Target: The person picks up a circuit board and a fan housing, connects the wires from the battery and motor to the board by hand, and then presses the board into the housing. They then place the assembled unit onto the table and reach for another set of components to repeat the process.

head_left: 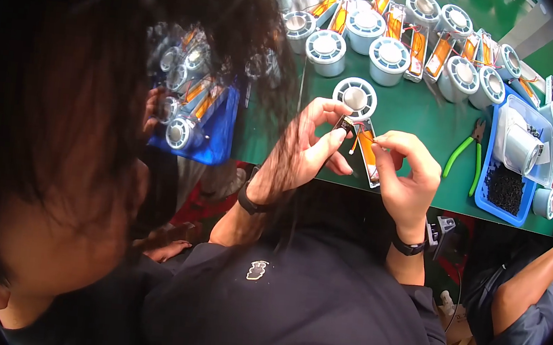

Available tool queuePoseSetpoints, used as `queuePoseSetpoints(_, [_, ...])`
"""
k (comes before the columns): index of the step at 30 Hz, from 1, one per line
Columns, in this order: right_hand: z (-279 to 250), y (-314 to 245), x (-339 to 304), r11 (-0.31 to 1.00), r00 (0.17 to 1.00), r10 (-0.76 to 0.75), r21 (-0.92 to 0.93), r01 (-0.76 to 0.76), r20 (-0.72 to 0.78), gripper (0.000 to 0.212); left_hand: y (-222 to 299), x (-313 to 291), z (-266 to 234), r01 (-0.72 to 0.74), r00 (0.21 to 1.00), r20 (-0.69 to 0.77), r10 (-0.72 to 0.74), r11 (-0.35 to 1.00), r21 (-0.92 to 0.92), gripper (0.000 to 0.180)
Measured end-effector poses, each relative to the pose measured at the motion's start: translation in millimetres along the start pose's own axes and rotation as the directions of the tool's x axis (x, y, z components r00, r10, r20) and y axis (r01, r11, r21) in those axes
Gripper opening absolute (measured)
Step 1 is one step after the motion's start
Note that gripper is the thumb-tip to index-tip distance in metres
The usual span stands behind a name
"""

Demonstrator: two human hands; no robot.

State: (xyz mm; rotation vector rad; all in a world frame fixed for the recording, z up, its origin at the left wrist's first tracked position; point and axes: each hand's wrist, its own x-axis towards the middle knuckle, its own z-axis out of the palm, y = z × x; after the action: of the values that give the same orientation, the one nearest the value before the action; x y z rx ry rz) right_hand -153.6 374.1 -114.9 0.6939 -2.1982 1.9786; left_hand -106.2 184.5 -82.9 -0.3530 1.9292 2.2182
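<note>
My left hand [311, 146] pinches a small black part, like a little circuit board [344, 124], between thumb and fingers. Closed at the fingertips, my right hand [412, 177] is on thin wires [365, 132] that run toward that part. Between the hands lies a narrow housing with an orange battery pack [367, 154], near the table's front edge. At its far end is a pale blue round unit [355, 98] with a slotted ring and a light centre. A tiny white connector [351, 152] hangs beside the battery pack.
On the green table [261, 130], several similar round units [389, 60] stand in rows. Green-handled cutters [464, 158] lie left of a blue tray [523, 215] with small black pieces. Another blue tray [222, 143] is at left. A co-worker's head [63, 217] fills the left; another person's arm [527, 286] is at right.
</note>
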Motion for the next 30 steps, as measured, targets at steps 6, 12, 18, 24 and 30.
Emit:
queuePoseSetpoints(6, [1.0, 0.2, -3.9, 1.0, 0.999, -0.006, 0.021, 0.005, 0.04, 0.016, -0.8, -0.5, 0.1, -0.005, 1.0, 0.004, 0.004, 0.999, 0.041, 0.036])
queuePoseSetpoints(12, [0.7, -1.0, -4.4, 1.0, 0.999, 0.008, 0.001, -0.008, 0.041, 0.016, 0.7, -0.1, 1.2, -0.006, 1.0, 0.006, 0.006, 1.0, 0.018, 0.036])
queuePoseSetpoints(18, [4.1, -4.8, -3.3, 0.997, 0.997, 0.078, 0.03, -0.077, -0.027, 0.016, -0.9, 0.6, -0.5, -0.003, 1.0, 0.001, 0.003, 1.0, -0.009, 0.033])
queuePoseSetpoints(24, [-0.1, 1.1, -4.0, 1.0, 1.0, -0.008, 0.017, 0.008, 0.0, 0.015, 0.1, 0.3, -1.2, 0.017, 1.0, -0.001, -0.017, 1.0, -0.022, 0.032])
queuePoseSetpoints(30, [-1.2, 1.5, -4.3, 1.0, 1.0, -0.012, 0.025, 0.012, 0.014, 0.014, -0.3, -0.7, -0.7, -0.011, 1.0, 0.005, 0.011, 0.999, 0.032, 0.032])
